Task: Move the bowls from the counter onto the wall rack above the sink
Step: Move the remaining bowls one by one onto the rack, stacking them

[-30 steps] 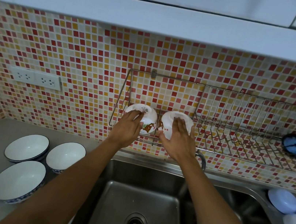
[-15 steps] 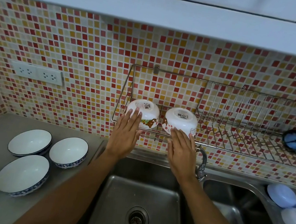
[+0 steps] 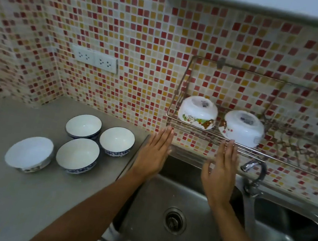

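Both grips are released: I see my left hand [image 3: 154, 152] and right hand [image 3: 221, 171] flat-fingered just below the rack [image 3: 194, 128], holding nothing. Two bowls [image 3: 197, 112] sit inverted on the rack; four bowls [image 3: 78, 154] wait on the bench [image 3: 19, 192] left of it.

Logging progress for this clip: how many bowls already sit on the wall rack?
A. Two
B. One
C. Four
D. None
A: two white bowls, one at the rack's left end and another beside it, sit upside down on the wall rack, while both hands, left hand and right hand, are empty below it.
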`<act>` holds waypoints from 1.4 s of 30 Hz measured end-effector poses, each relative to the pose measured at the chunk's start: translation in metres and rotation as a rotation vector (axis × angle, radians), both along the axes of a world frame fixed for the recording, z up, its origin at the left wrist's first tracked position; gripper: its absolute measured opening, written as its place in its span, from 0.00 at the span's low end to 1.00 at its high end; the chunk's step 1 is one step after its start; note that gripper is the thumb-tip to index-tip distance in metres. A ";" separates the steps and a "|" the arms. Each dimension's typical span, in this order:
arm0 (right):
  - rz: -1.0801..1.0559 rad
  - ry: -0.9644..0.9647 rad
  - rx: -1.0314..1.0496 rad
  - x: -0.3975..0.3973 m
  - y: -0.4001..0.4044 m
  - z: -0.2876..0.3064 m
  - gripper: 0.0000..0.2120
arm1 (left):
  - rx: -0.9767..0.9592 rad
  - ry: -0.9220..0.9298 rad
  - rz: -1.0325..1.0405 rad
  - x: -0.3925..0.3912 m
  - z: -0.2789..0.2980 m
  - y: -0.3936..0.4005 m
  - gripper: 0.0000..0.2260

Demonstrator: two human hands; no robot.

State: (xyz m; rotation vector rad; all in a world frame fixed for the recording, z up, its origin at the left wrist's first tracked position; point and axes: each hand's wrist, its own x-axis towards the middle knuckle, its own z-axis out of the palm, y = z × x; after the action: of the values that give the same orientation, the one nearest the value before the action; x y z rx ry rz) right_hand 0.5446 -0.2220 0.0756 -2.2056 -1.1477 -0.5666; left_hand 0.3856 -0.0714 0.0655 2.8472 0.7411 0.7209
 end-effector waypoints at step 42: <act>0.383 0.386 -0.616 -0.405 0.331 -0.065 0.15 | -0.971 -0.670 0.867 -0.393 -0.075 0.212 0.16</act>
State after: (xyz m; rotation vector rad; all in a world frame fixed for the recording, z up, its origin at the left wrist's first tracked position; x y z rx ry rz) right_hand 0.1392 0.1092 0.0105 -2.3276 -1.6111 0.4143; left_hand -0.0075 0.1409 -0.0097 1.2526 1.5939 0.9389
